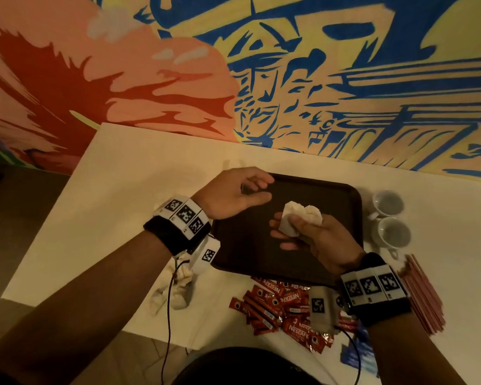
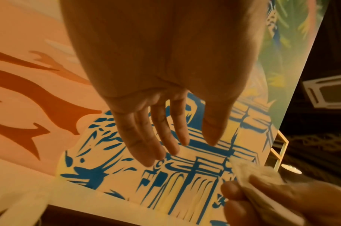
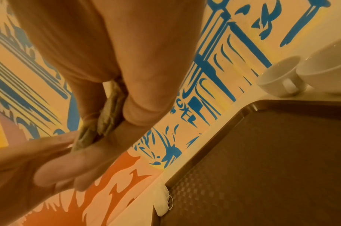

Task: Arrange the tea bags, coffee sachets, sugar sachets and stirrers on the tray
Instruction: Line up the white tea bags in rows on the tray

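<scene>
A small stack of white tea bags (image 1: 303,218) is pinched in the right hand (image 1: 314,232), with the thumb pressed on the near face and the fingers curled behind; in the right wrist view the bags (image 3: 105,116) are seen edge-on, clamped between thumb and fingers. The stack is held above the middle of the brown tray (image 1: 342,195), clear of its surface, and its long axis is seen running from the tray's left side toward its right, slightly tilted. The left hand (image 1: 233,194) is held over the tray's far left corner with fingers relaxed and spread apart, nothing being gripped; in the left wrist view its fingers (image 2: 146,137) are shown straight and loose. Red coffee sachets (image 1: 283,307) are heaped on the table (image 1: 139,162) just beside the tray's near edge. More tea bags (image 1: 175,287) are piled off the tray's near left corner. Pink stirrers (image 1: 422,293) are laid off its near right corner, and two white cups (image 1: 389,218) are set beside its right edge.
</scene>
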Tool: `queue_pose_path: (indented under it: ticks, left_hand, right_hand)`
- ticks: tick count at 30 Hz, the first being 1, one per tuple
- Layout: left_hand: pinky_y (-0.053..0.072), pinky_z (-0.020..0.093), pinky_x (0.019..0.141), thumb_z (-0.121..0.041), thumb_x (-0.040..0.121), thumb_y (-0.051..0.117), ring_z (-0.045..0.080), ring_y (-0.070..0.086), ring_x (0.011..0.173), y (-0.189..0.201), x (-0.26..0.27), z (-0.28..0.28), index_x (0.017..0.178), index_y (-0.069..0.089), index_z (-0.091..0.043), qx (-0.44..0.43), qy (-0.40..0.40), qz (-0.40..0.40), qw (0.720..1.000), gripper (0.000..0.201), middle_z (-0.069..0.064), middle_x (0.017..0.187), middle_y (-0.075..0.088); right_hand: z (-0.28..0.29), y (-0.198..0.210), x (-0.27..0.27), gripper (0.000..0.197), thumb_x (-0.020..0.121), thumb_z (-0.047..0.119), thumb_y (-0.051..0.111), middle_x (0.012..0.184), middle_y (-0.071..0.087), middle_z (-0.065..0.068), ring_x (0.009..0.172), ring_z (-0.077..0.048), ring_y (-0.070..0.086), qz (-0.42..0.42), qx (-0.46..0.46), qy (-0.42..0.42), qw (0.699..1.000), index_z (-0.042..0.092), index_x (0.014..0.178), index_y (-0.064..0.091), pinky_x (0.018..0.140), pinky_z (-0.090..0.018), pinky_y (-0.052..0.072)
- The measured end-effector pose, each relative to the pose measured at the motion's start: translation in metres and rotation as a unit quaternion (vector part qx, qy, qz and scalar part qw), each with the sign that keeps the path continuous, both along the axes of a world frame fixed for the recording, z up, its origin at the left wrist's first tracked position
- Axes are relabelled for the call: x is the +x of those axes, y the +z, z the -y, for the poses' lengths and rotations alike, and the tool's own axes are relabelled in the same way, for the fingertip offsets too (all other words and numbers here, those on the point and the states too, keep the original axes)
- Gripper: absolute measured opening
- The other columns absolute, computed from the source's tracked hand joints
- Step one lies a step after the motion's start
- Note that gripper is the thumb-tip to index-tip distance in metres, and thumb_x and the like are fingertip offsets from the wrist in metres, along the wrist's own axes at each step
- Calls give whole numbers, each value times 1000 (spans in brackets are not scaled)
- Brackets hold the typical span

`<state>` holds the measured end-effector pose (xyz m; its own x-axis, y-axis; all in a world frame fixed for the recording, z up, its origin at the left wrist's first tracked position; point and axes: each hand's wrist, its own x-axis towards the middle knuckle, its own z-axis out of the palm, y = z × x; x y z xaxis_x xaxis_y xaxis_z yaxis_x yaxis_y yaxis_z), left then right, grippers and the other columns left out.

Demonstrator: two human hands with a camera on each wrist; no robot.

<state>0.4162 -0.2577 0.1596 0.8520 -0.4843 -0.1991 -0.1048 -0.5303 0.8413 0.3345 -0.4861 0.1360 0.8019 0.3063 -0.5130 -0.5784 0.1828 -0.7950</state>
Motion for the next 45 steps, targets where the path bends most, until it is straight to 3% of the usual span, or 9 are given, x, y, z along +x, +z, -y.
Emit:
queue_pose_path:
  ticks: [5, 10, 17, 22, 28, 34, 37, 40, 45]
  left_hand:
    - [51, 34, 101, -33, 92, 70, 5, 66, 106, 18, -48, 25, 119, 69, -22, -59, -22, -41, 997, 29, -7, 111, 72]
    - [55, 44, 92, -27, 94, 70, 15, 70, 93, 34, -80, 43, 103, 73, -16, -83, -5, -11, 996, 14, -2, 96, 74]
    - [58, 34, 73, -19, 95, 68, 15, 68, 74, 58, -113, 53, 104, 71, -16, -84, 53, -18, 995, 11, 1, 86, 74]
    - [57, 31, 71, -14, 95, 67, 14, 68, 71, 65, -134, 52, 110, 68, -6, -66, 71, -35, 995, 18, 9, 88, 74]
    - [56, 35, 72, -13, 94, 68, 19, 68, 72, 70, -143, 42, 109, 67, -4, -69, 83, -45, 993, 18, 12, 83, 73]
    - [56, 31, 71, -13, 92, 71, 13, 69, 68, 73, -131, 27, 108, 68, -3, -50, 71, -46, 995, 19, 4, 77, 75]
    - [57, 31, 72, -12, 91, 71, 12, 69, 67, 75, -115, 17, 105, 70, -7, -38, 53, -48, 997, 15, 3, 76, 75]
    - [56, 28, 70, -11, 92, 71, 10, 68, 67, 74, -93, 5, 103, 70, -9, -28, 40, -53, 997, 12, 0, 74, 74]
    - [54, 24, 66, -15, 93, 70, 13, 67, 70, 63, -35, -27, 101, 70, -8, -37, 94, -10, 995, 11, 9, 78, 72]
  right_hand:
    - [6, 25, -24, 31, 101, 20, 56, 108, 76, -18, 100, -33, 74, 43, -40, 38, 998, -2, 121, 65, 69, -31, 63]
    - [14, 43, -46, 26, 93, 16, 66, 106, 76, -16, 94, -31, 75, 96, -41, 60, 993, 1, 115, 69, 68, -30, 62]
    - [33, 52, -68, 27, 86, 24, 78, 84, 76, -12, 73, -28, 71, 189, -154, 77, 967, 2, 101, 73, 64, -30, 59]
    - [39, 60, -80, 20, 92, 22, 73, 59, 63, 11, 50, -1, 53, 285, -196, 152, 926, 3, 87, 73, 50, -11, 39]
    - [36, 52, -82, 25, 97, 33, 66, 66, 56, 5, 54, -6, 44, 253, -155, 157, 942, 28, 73, 70, 48, -18, 33]
    - [29, 46, -68, 33, 99, 39, 59, 76, 51, -4, 59, -10, 42, 220, -131, 188, 948, 9, 93, 72, 54, -23, 35]
    - [19, 46, -55, 18, 100, 30, 60, 70, 57, 9, 59, -7, 46, 242, -151, 207, 936, 25, 92, 75, 55, -19, 37]
    - [7, 45, -40, 14, 100, 21, 62, 68, 63, 20, 58, 1, 49, 252, -167, 205, 931, 18, 107, 73, 56, -13, 38]
    - [2, 26, -25, 20, 103, 20, 56, 89, 60, 11, 74, -4, 55, 128, -196, 120, 965, 25, 118, 68, 69, -25, 45]
